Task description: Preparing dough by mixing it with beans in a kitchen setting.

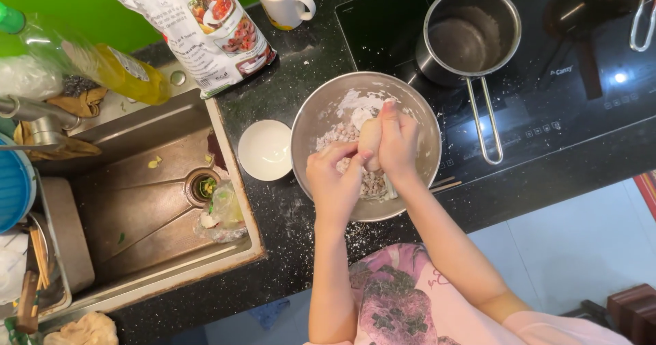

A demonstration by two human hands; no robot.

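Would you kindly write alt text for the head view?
Both hands, left and right, squeeze a lump of dough over a metal bowl on a black counter, between a sink and a saucepan.

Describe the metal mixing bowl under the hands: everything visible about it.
The mixing bowl is round, shiny, steel-looking metal, standing upright on the flour-dusted black countertop between a small white dish and the cooktop. White flour coats its inner wall, and small pale brownish lumps lie in the bottom. Above it, the left hand and right hand together grip a pale lump of dough. Whether either hand touches the bowl cannot be told.
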